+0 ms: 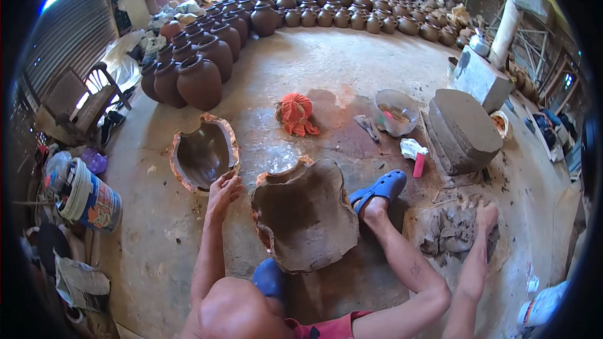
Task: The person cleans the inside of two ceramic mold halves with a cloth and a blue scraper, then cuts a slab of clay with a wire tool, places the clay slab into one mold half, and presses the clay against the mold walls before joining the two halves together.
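Observation:
On the left, a hollow half-round mold (206, 150) with a ragged, orange-crusted rim lies on the floor, grey-brown inside. My left hand (225, 194) is at its near right rim, fingers curled against the edge. Between my feet rests a larger mold (308, 213), lined with a grey clay sheet (326, 235) that spreads over its near side. My right hand (486, 215) reaches down to a heap of soft grey clay scraps (449, 229) on a flat mat. Its fingers close on the heap's right edge, and their tips are partly hidden.
A big layered clay block (461, 132) stands at right, near a shallow basin (397, 113), a tool (367, 129) and a red stick-like piece (419, 165). An orange cloth bundle (296, 114) sits ahead. Brown pots (200, 81) fill the back; a bucket (94, 198) stands left.

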Action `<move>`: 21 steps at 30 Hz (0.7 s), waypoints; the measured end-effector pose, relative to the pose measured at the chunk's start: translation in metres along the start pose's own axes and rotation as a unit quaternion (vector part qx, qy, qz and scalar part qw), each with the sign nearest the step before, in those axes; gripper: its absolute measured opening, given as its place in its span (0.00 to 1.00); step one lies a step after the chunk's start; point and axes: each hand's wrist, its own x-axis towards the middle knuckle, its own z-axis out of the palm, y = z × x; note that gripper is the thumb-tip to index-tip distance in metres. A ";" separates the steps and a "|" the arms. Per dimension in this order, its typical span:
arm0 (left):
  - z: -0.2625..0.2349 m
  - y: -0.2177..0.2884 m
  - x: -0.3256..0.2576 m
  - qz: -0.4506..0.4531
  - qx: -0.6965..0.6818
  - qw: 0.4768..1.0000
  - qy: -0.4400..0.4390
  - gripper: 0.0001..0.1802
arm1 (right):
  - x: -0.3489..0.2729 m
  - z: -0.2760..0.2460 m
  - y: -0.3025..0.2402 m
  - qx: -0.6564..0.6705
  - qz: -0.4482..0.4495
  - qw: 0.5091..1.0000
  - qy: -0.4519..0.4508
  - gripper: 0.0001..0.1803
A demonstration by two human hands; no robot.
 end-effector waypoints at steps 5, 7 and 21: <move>0.021 0.027 0.003 0.096 -0.044 0.994 0.010 0.29 | 0.037 0.023 0.051 0.116 0.130 0.962 0.210 0.38; 0.057 0.051 -0.011 0.205 0.009 0.979 -0.003 0.28 | -0.017 -0.021 -0.001 0.220 0.094 0.949 0.203 0.36; 0.225 0.036 -0.109 0.102 -0.385 0.847 -0.351 0.37 | -0.310 -0.158 -0.374 0.562 -0.378 0.695 -0.243 0.53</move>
